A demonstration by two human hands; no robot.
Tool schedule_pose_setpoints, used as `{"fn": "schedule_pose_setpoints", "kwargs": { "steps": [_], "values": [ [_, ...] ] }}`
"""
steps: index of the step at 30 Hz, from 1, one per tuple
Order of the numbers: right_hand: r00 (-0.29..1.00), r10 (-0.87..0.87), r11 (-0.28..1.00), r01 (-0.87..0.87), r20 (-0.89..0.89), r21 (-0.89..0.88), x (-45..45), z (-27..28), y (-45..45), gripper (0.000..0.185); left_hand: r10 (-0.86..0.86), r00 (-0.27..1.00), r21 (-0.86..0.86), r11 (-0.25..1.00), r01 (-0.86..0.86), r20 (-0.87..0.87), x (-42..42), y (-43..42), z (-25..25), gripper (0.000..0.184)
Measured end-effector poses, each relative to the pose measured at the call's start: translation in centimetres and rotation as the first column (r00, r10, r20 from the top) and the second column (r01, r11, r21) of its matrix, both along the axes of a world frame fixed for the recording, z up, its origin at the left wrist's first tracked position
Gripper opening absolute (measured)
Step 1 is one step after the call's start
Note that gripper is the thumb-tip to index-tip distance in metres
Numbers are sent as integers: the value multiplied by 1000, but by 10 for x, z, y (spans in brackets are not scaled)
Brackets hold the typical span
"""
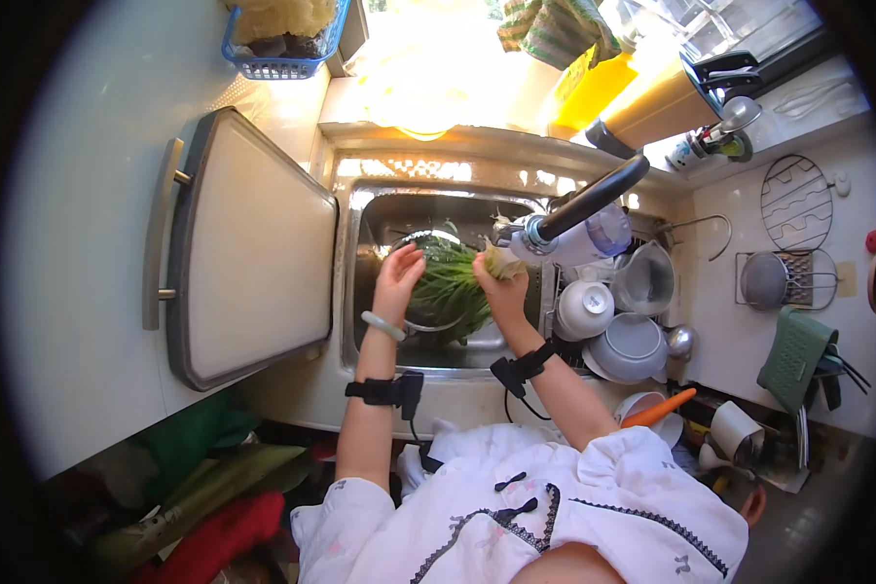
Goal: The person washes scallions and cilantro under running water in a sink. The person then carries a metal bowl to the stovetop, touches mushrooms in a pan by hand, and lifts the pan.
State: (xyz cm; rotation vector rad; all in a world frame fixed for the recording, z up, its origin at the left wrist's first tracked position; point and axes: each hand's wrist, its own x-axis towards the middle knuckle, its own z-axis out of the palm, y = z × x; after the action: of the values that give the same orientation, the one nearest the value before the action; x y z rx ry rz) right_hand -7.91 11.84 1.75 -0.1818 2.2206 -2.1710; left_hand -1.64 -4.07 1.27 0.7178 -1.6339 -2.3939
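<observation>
A bunch of spring onions hangs over the steel sink, its pale root ends close to the tap and its green leaves spreading left and down. My right hand is closed round the bunch near the root end. On the other side, my left hand is beside the leaf tips, fingers loosely stretched and apart; whether they touch the leaves is hard to see. Below the leaves, the curved rim of a bowl or basin shows in part.
Bowls and a white cup stand in a rack right of the sink. A large cutting board leans at the left. A green holder hangs at the right wall. A blue basket sits at the top left.
</observation>
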Motion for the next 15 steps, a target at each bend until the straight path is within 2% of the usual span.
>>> {"fn": "schedule_pose_setpoints", "kwargs": {
  "steps": [4,6,7,9,10,12,13,14,15],
  "values": [
    [996,-24,998,29,91,-47,2,-34,-14,19,51,989,-21,999,-49,141,45,-24,-36,34],
    [1000,1,992,1,-21,129,8,-65,-19,27,74,964,-39,997,-66,255,61,-25,-37,29],
    [1000,-2,992,4,-15,124,15,-90,-17,27,80,959,-27,997,-76,270,68,-24,-42,29],
    [962,113,988,-136,247,77,35,-134,-8,27,68,953,-46,997,-57,294,78,-22,-49,29],
    [961,112,988,-134,253,74,42,-139,-6,27,57,948,-59,997,-41,314,81,-20,-49,29],
    [934,212,893,-305,287,330,48,-139,-3,35,56,937,-70,997,-34,345,83,-18,-48,29],
    [909,151,873,-307,389,378,47,-137,-8,34,63,931,-59,997,-44,359,84,-17,-46,29],
    [908,147,875,-304,391,377,41,-133,-10,34,65,926,-49,998,-50,372,85,-15,-44,28],
    [874,167,818,-381,456,430,35,-137,-10,38,59,927,-52,998,-42,371,85,-15,-47,28]
  ]
}}
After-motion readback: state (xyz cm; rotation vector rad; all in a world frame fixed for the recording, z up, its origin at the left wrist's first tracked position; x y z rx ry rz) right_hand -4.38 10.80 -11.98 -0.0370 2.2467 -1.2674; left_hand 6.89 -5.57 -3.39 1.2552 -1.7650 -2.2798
